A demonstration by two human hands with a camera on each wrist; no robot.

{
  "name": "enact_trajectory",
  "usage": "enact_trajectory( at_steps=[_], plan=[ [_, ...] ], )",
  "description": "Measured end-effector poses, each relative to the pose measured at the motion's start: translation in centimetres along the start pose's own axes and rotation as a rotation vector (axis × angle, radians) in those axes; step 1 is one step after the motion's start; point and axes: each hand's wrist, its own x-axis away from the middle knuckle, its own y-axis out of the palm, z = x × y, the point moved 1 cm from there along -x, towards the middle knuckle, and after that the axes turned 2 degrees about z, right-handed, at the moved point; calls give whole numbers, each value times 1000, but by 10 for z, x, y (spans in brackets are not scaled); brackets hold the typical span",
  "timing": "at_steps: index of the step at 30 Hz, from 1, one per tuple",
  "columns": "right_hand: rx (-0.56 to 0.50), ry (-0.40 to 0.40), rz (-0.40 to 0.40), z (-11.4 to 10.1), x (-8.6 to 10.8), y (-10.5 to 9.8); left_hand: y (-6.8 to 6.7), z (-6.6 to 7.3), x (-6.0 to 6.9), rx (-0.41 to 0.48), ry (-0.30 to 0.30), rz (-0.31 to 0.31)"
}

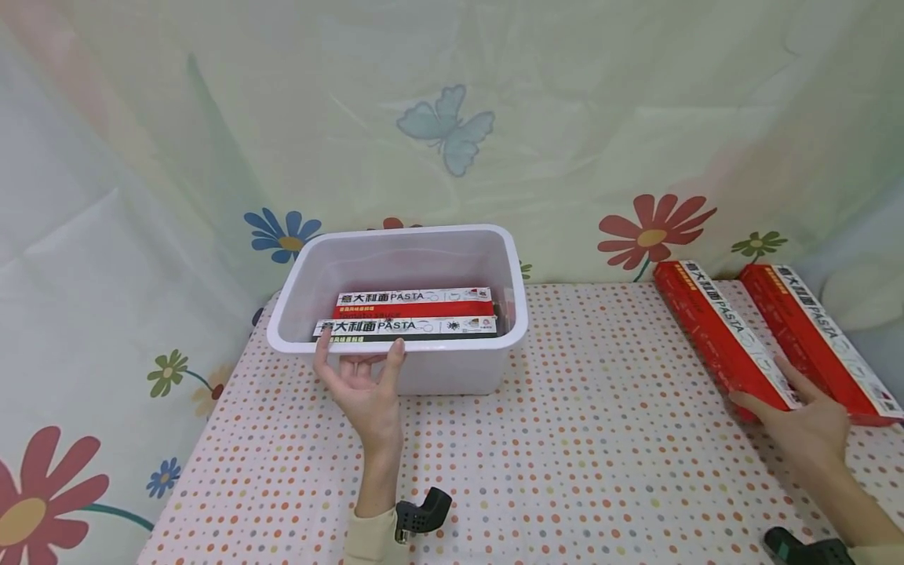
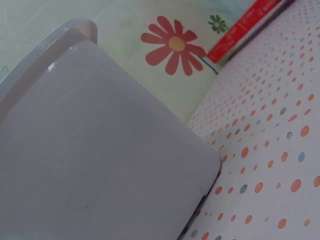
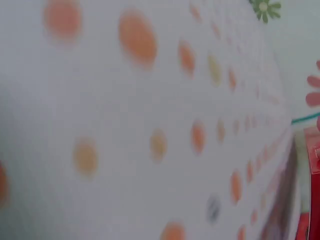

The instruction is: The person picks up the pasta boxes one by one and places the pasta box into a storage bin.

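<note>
A white plastic bin [image 1: 452, 369] stands on the table, and my left hand [image 1: 363, 396] grips its front rim with some fingers curled beneath the lip. Inside lie a red pasta box [image 1: 417, 308] and, nearer the front, a dark green-black pasta box [image 1: 406, 326]. The bin's wall [image 2: 110, 135] fills much of the left wrist view. At the right, my right hand [image 1: 808, 424] holds the near end of a red pasta box [image 1: 727, 337], thumb on its left side and fingers on its right. Beside it lies another red pasta box [image 1: 819, 345].
A dotted cloth [image 1: 579, 455] covers the table. Behind it hangs a pale curtain [image 1: 565, 141] with flowers and a butterfly. The right wrist view shows mostly blurred tablecloth [image 3: 115, 110], with red packaging at its right edge.
</note>
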Motion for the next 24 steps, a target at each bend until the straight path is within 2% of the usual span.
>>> enact_trajectory(
  at_steps=[4,12,18,21,24],
  plan=[
    [-6,-117,-57,-21,19,-4,1,0,0,-6,-4,0],
    [-117,-512,-184,-76,59,-7,1,1,1,-1,-7,11],
    [-144,-743,-278,-135,74,-3,2,1,0,-10,-5,20],
    [-104,-830,-306,-169,75,5,3,0,0,-7,-2,26],
    [-76,-906,-374,-207,74,13,3,-1,0,-5,-8,32]
  ],
)
